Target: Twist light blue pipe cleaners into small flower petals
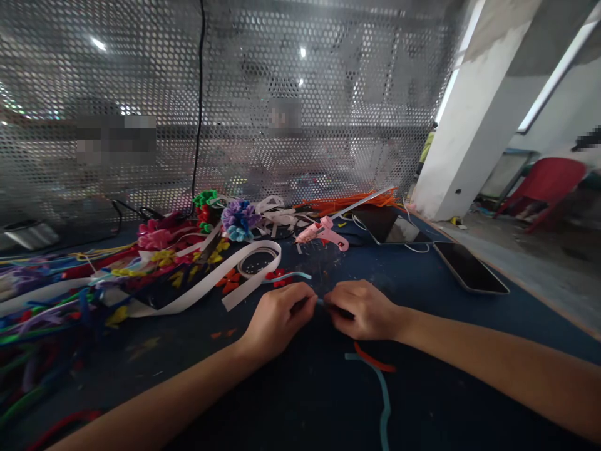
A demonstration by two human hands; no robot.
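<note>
Two hands meet at centre of the dark blue table (469, 326). Left hand (277, 316) & right hand (364, 310) are both curled shut, fingertips pinched on a thin teal pipe cleaner (320, 302); only a short bit shows in the gap btwn them, running roughly left-right. Whether it joins the strands nearer the person can't be told. Just below the right wrist lie a red pipe cleaner (373, 360), short, angled down to the right, & a second teal strand (382, 394) w/ long axis running toward the near edge.

Behind the hands: white ribbon (211, 285) looped in a long band, a tape roll (257, 262) lying flat, a pink glue gun (323, 233) on its side w/ nozzle pointing left. Far left, a heap of coloured pipe cleaners & flowers (159, 241). To the right, a tablet (389, 227) & a phone (469, 268), both flat, screens dark. Perforated metal screen (300, 94) stands at the back.
</note>
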